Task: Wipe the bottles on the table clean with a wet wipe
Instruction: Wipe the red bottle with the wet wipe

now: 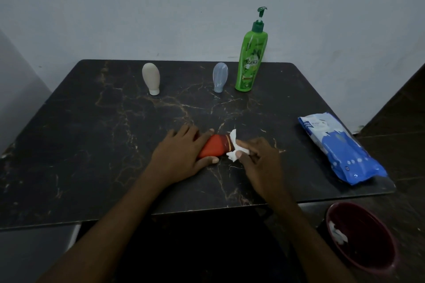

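Observation:
A red bottle (215,146) with a gold band lies on its side near the middle of the dark marble table (92,145). My left hand (181,156) grips its body, thumb under it and fingers over it. At the bottle's cap end, my right hand (259,156) pinches a crumpled white wet wipe (232,145). Upright at the back stand a beige squeeze bottle (151,77), a clear bluish squeeze bottle (219,77) and a tall green pump bottle (251,57).
A blue and white wet wipe pack (340,151) lies near the table's right edge. Below the table at the lower right is a dark red bin (368,253) with a used white wipe inside. A pale wall stands behind the table.

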### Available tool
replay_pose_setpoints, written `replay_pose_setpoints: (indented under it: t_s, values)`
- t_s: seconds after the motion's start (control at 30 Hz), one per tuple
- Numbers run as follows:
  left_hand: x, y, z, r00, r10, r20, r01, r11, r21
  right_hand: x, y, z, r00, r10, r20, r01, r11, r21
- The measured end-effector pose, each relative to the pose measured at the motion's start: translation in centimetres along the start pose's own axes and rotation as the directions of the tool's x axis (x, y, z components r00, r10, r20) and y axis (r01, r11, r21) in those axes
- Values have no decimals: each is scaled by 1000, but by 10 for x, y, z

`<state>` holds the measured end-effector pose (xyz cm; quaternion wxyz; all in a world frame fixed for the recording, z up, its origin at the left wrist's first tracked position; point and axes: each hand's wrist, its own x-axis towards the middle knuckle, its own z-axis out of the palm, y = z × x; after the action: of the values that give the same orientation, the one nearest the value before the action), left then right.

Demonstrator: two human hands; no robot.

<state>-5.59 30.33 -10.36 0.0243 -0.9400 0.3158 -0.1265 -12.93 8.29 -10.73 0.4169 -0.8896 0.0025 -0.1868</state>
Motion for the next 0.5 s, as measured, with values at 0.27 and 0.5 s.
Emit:
replay_pose_setpoints:
  t_s: [0.27, 0.5]
  values:
    - [1, 6, 2, 997, -9, -71, 9, 1000, 0, 47, -22, 19, 942, -118, 313, 262, 841, -473]
    - [1, 5, 1, 998, -6, -67, 6, 1000, 6, 91, -45, 13, 908, 55, 415, 183, 838, -513]
